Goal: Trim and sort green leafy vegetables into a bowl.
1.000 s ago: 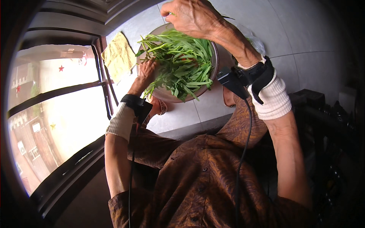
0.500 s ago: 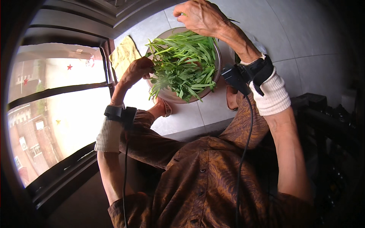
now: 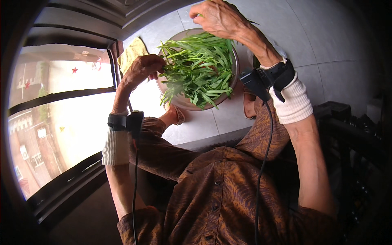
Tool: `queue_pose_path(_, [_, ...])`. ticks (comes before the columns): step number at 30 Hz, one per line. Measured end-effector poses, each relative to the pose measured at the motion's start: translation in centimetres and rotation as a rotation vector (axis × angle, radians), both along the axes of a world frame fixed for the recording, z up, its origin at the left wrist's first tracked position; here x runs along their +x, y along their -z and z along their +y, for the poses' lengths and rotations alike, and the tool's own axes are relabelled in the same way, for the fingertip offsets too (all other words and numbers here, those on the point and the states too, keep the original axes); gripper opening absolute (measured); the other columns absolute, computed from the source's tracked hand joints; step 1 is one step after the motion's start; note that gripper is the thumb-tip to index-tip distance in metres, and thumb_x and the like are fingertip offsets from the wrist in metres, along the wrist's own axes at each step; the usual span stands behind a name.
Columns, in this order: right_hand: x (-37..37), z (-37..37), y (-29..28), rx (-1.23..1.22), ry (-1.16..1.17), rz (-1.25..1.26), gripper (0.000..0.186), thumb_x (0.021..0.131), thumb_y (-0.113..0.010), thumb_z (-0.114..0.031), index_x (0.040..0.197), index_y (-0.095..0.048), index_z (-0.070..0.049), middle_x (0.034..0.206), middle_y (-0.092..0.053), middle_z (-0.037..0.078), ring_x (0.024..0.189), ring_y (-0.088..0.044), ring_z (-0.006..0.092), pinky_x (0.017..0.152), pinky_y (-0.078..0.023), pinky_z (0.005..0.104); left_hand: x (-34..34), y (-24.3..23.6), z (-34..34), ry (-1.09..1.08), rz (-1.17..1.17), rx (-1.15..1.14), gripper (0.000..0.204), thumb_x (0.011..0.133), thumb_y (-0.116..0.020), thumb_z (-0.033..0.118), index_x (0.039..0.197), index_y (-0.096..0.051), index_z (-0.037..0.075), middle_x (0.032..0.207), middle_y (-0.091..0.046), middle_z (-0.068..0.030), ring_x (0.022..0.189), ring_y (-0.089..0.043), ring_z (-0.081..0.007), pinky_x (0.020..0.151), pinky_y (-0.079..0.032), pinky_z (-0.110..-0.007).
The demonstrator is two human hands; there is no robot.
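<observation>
Head view: left hand (image 3: 141, 69) is pinching stems of long green leafy vegetables (image 3: 198, 69) heaped in round metal basin (image 3: 185, 103); right hand (image 3: 218, 18) is gripping stalks above. Overhanging leaves risk spilling onto the tiled floor (image 3: 318, 49).

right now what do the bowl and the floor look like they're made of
The bowl looks like metal with a dull brushed sheen, its thin rim catching the light. The floor looks like large grey ceramic or stone tiles, matte, with thin grout lines between them.

Right hand (image 3: 220, 18): fingertips cut off by the upper edge, so its grasp cannot be told. Left hand (image 3: 143, 69): fingertips hidden among leafy greens (image 3: 200, 69). Metal bowl (image 3: 183, 102): interior covered by greens.
</observation>
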State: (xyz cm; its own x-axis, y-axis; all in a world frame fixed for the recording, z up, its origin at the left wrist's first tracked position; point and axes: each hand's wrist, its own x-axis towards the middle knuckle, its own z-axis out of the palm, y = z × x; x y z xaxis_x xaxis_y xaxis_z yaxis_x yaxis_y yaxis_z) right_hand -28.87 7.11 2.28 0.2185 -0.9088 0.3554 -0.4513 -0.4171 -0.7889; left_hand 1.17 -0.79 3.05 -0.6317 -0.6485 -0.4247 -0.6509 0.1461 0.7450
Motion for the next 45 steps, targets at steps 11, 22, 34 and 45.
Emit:
queue_pose_path(11, [1.1, -3.1, -0.7, -0.173, -0.04, 0.129, 0.074, 0.082, -0.061, -0.019, 0.141, -0.019, -0.011, 0.147, -0.016, 0.009, 0.136, -0.013, 0.0192, 0.111, -0.016, 0.0353, -1.9, -3.2, 2.2, 0.255, -0.283, -0.836, 0.017, 0.083, -0.053, 0.008, 0.089, -0.068, 0.008, 0.079, -0.067, -0.0096, 0.068, -0.066, -0.0247, 0.064, -0.052, -0.033])
queue_pose_path(22, [-0.4, -0.8, 2.1, -0.061, -0.143, -0.28, 0.077, 0.079, -0.062, -0.006, 0.141, -0.016, -0.009, 0.147, -0.016, 0.009, 0.136, -0.015, 0.0159, 0.112, -0.016, 0.0281, -4.2, 0.8, 0.2, -0.011, 0.08, -0.697, 0.013, 0.083, -0.057, 0.01, 0.09, -0.067, 0.006, 0.082, -0.068, -0.0112, 0.07, -0.066, -0.0211, 0.064, -0.052, -0.03])
queue_pose_path(34, [-0.1, -0.2, 1.6, 0.004, -0.143, -0.336, 0.08, 0.075, -0.065, -0.001, 0.141, -0.021, -0.011, 0.147, -0.015, 0.007, 0.135, -0.016, 0.0169, 0.111, -0.02, 0.0302, -0.5, 14.6, -1.0, 0.397, -0.104, -0.717, 0.008, 0.076, -0.058, 0.016, 0.072, -0.062, 0.01, 0.067, -0.06, -0.0053, 0.06, -0.061, -0.0231, 0.054, -0.048, -0.033])
queue_pose_path(45, [-0.9, -1.6, 3.4, -0.204, -0.225, -0.308, 0.075, 0.078, -0.062, -0.005, 0.14, -0.021, -0.008, 0.147, -0.016, 0.008, 0.135, -0.016, 0.0172, 0.112, -0.018, 0.0304, -0.4, 12.3, -0.7, 0.157, -0.385, -0.609, 0.016, 0.078, -0.058, 0.024, 0.083, -0.066, 0.011, 0.076, -0.063, -0.0142, 0.068, -0.063, -0.0322, 0.06, -0.05, -0.042])
